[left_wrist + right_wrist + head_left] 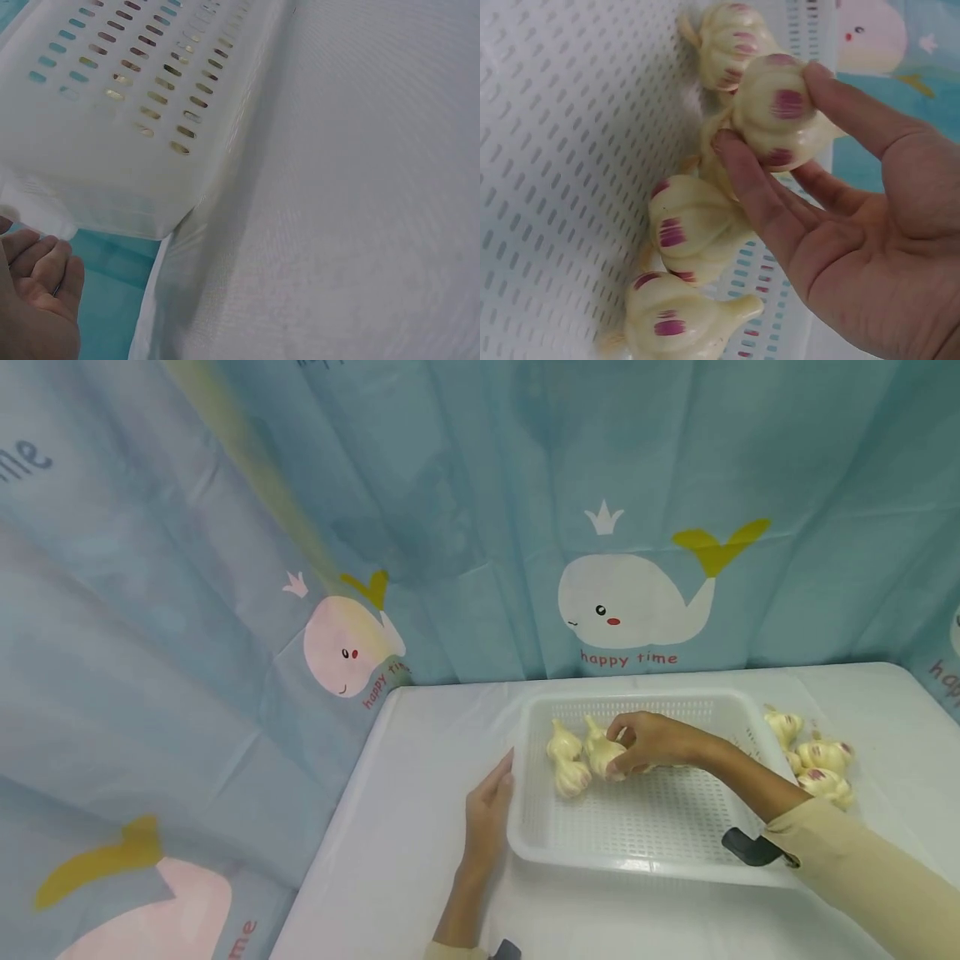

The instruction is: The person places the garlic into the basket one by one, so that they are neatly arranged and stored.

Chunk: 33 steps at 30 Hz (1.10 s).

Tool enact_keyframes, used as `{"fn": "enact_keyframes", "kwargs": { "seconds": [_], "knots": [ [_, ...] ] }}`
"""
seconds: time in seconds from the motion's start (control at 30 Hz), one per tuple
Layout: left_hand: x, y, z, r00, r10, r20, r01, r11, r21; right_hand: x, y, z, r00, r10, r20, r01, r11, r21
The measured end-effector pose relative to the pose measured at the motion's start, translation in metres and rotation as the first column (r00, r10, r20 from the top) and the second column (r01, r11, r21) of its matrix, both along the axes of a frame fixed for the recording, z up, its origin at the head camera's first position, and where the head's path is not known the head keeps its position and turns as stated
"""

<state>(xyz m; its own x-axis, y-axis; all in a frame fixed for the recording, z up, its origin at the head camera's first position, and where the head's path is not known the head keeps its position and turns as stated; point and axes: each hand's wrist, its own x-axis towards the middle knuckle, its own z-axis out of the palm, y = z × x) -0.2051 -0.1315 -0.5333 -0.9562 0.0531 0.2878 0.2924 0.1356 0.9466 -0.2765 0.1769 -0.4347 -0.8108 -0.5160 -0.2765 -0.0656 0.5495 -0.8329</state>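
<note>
While the right hand point(651, 741) pinches a purple-marked garlic bulb point(769, 116) in the white perforated basket point(637, 864), the left hand point(487, 814), fingers fairly straight, lies at the basket's left end; other bulbs point(572, 779) sit inside and on the worktop point(420, 777) to its right.

Head view: from above, facing forward and down; widest, with tabletop point(435, 768) and curtain point(487, 527). Left wrist: close, facing the outer wall of the basket point(112, 142). Right wrist: close, facing garlic bulbs point(694, 225) inside it. Shared: basket, all three; right hand point(652, 743), head and right wrist.
</note>
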Motion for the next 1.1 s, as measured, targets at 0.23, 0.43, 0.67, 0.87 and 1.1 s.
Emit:
{"fn": "enact_keyframes", "kwargs": {
  "seconds": [0.23, 0.43, 0.67, 0.87, 1.1],
  "knots": [
    [-0.003, -0.001, 0.000, 1.000, 0.003, 0.001, -0.003, 1.000, -0.004, 0.001, -0.004, -0.006, 0.996, 0.062, -0.063, -0.056, 0.995, 0.088],
    [-0.003, -0.002, 0.001, 1.000, 0.013, 0.015, -0.013, 1.000, 0.013, 0.002, -0.009, -0.011, 0.991, 0.098, -0.092, -0.088, 0.991, 0.106],
    [-0.009, 0.003, 0.000, 1.000, -0.015, 0.003, 0.015, 1.000, 0.023, 0.004, -0.001, -0.012, 0.990, 0.088, -0.111, -0.070, 0.984, 0.163],
    [-0.005, 0.003, 0.000, 1.000, 0.001, 0.016, -0.001, 1.000, 0.023, 0.006, -0.002, -0.011, 0.991, 0.102, -0.083, -0.089, 0.985, 0.145],
    [-0.002, 0.001, 0.000, 1.000, -0.010, 0.025, 0.009, 1.000, 0.029, 0.007, -0.003, -0.007, 0.984, 0.106, -0.146, -0.074, 0.975, 0.209]
  ]
}}
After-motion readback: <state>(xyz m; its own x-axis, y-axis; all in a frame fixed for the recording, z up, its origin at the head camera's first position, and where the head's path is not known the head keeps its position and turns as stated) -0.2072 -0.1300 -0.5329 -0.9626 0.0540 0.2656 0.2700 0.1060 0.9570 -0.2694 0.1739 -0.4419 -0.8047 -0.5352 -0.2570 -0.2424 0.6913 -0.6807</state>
